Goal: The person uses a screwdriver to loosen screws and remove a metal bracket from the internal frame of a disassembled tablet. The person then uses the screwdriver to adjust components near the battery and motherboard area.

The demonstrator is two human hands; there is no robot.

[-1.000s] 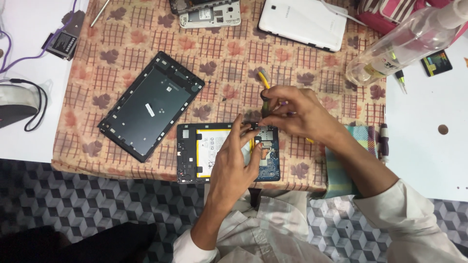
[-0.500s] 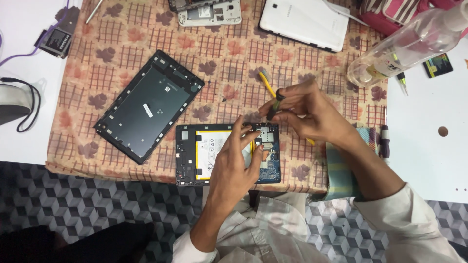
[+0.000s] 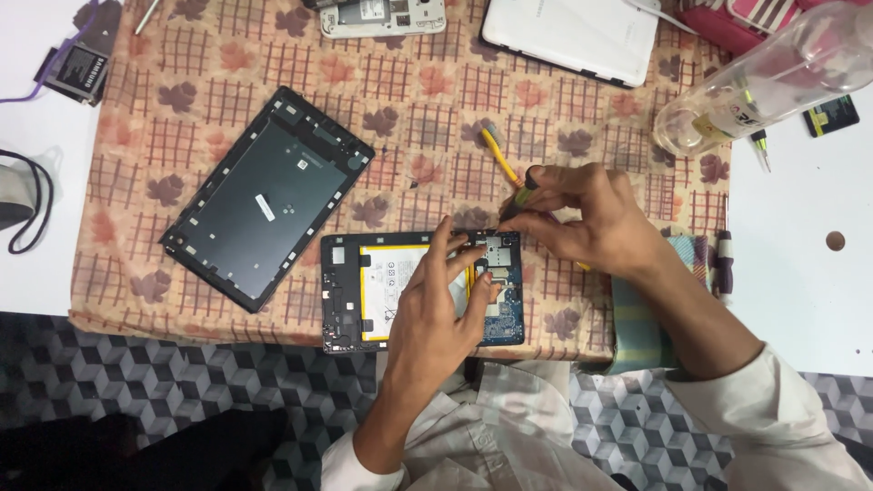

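A white counter (image 3: 800, 300) carries a tan cloth (image 3: 427, 136) printed with brown leaves and grid squares; below its near edge the floor (image 3: 182, 391) shows a grey cube pattern. On the cloth, left of centre, a black tablet back cover (image 3: 268, 195) lies tilted, inner side up. Along the far edge sit a small opened phone (image 3: 382, 15) and a white tablet (image 3: 573, 36), and a clear plastic bottle (image 3: 764, 82) lies on its side at the far right. A dark cable (image 3: 32, 205) loops on the counter at the left.

The opened tablet (image 3: 350, 291) lies flat at the near edge of the cloth, just in front of the person, its white and yellow battery (image 3: 391, 286) and blue circuit board (image 3: 505, 314) exposed. Both hands are over its right half.

The left hand (image 3: 436, 309) rests on the tablet, fingers (image 3: 446, 241) spread a little and stretched toward the far right corner, fingertips pressing on the frame and board; it grips nothing. The right hand (image 3: 587, 218) hovers just beyond that same corner, fingers closed together around a screwdriver (image 3: 520, 195) with a dark handle, its tip pointing down at the tablet's top edge, right beside the left fingertips. A yellow tool (image 3: 500, 155) lies on the cloth behind the right hand, partly hidden by it.
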